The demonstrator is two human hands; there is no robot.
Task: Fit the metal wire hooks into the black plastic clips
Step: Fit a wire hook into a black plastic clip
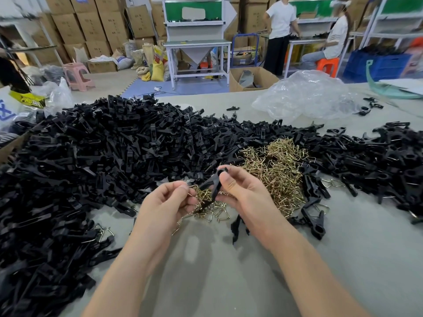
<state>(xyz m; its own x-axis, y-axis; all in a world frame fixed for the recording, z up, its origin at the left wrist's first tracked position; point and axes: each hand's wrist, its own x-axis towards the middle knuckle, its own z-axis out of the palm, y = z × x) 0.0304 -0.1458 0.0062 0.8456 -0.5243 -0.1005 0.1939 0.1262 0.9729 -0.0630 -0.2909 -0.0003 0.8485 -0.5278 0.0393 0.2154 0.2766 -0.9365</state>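
Right hand (pixel 242 193): thumb and curled fingers (pixel 229 182) pinch the ringed upper end of one black plastic clip (pixel 211 182), held tilted above the worktop (pixel 217 275). Left hand (pixel 163 203): fingers curled, tips pinching the clip's lower left prong; I cannot tell whether a hook sits in that pinch. Directly below the hands lie loose brass-coloured wire hooks (pixel 216 210), joining a larger hook heap (pixel 274 167) just right. A large pile of black clips (pixel 103 147) rings the heap, left and behind. Crumpled clear plastic bag (pixel 309 94) at far right.
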